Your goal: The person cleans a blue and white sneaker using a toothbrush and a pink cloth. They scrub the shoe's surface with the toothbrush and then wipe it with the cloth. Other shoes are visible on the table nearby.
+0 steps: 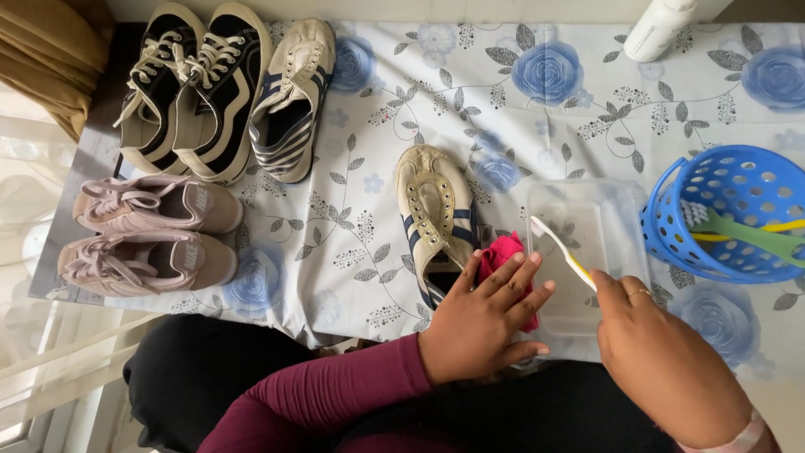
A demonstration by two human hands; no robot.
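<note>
Floral tablecloth point(587, 109): right hand point(662, 361) grips toothbrush point(563, 252).

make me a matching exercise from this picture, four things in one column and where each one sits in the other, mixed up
Things:
1. toothbrush
2. red cloth
3. blue basket
4. pink sneakers

Places:
a. far left of the table
b. right edge of the table
c. in the right hand
d. under the left hand

Pairs: 1-c, 2-d, 3-b, 4-a

White bottle point(658, 29) at table's far edge
</note>
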